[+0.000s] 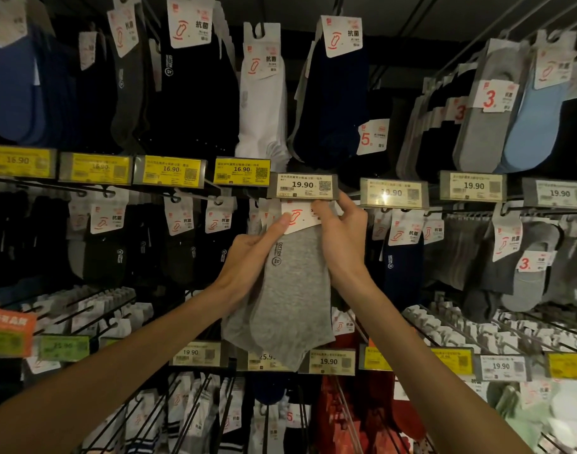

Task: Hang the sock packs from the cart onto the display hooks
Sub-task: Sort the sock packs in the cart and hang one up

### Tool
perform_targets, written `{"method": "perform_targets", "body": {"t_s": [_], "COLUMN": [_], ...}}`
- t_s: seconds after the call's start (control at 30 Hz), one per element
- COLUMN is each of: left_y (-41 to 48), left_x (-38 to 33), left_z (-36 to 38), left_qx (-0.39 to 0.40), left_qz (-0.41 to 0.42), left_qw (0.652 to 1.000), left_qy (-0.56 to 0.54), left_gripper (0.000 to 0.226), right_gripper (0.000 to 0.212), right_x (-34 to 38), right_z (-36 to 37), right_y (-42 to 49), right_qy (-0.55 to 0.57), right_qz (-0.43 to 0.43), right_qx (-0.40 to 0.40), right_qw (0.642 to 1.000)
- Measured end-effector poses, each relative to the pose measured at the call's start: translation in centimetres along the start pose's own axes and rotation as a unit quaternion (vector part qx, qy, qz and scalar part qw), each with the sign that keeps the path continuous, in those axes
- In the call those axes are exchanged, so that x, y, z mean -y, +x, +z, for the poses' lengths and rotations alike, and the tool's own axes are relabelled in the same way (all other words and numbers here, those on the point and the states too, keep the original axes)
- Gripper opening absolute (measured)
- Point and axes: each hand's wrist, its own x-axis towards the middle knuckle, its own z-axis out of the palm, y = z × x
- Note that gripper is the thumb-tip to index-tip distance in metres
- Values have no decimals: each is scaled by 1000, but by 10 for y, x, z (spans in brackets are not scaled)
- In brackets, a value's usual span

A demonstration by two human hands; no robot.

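Both hands were clamped on the grey sock pack [293,290]: my left hand [251,257] pinched its left edge with the thumb pressed onto the white card header [300,221], and my right hand [342,237] gripped the header's right side, fingers curled over its top. I held the pack up in front of the display, its header just under the 19.90 price tag [305,186], where I judged the hook to be, though the tag and my fingers hid the hook tip and the header's hole. I reckoned the pack light and soft; the knit hung limp below my hands and would fold or swing if held by the cloth alone. The card was the only stiff part, so that was the place to hold and steer, near its top corners, without creasing it. Room was tight. The price tag's lower edge sat touching or just above the header, so I judged the card would have to go in beneath it. Packs already hanging crowded both sides, dark ones [215,244] just to the left and a navy one [401,257] just to the right, and bare wire hooks [94,309] jutted out toward me on the row below, close to my left forearm. The cart was out of view.
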Motion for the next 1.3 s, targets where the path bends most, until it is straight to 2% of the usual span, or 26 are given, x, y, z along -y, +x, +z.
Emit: {"method": "perform_targets", "body": {"t_s": [0.13,0.3,0.47,0.63,0.67,0.77,0.83,0.93,1.03,1.1,1.2,1.23,1.3], "left_y": [3,3,10,25,28,28,27,26,23,19,10,7,4], "left_x": [-7,-2,4,20,26,41,47,51,48,43,37,37,37], "left_z": [2,0,-2,-16,-22,-42,-54,-62,-59,-53,-45,-43,-38], "left_qx": [2,-2,-29,-85,-106,-146,-154,-137,-101,-72,-36,-26,-19], "left_qz": [-17,-3,-24,-6,-2,-3,-8,-14,-21,-21,15,31,48], "left_qw": [1000,1000,999,990,983,968,968,977,981,984,993,995,997], "left_qy": [12,19,23,115,149,204,198,165,165,164,112,90,51], "left_gripper": [49,44,47,51,48,21,10,9,6,15,44,56,78], "right_gripper": [24,20,23,26,27,40,34,31,40,44,44,40,29], "right_x": [-1,2,-18,-46,-54,-80,-93,-109,-123,-129,-120,-113,-95], "right_z": [-3,-8,-4,-3,-5,-12,-12,-6,-2,0,-2,-5,-7], "right_y": [1,9,15,35,40,54,63,76,86,84,57,44,13], "right_qy": [27,-8,-3,-63,-82,-159,-211,-244,-234,-251,-266,-240,-155], "right_qz": [30,36,62,45,52,70,55,94,170,199,148,123,111], "right_qx": [-9,41,32,28,23,7,15,19,9,0,-23,-14,52], "right_qw": [999,998,998,997,995,985,976,965,957,948,952,963,980]}}
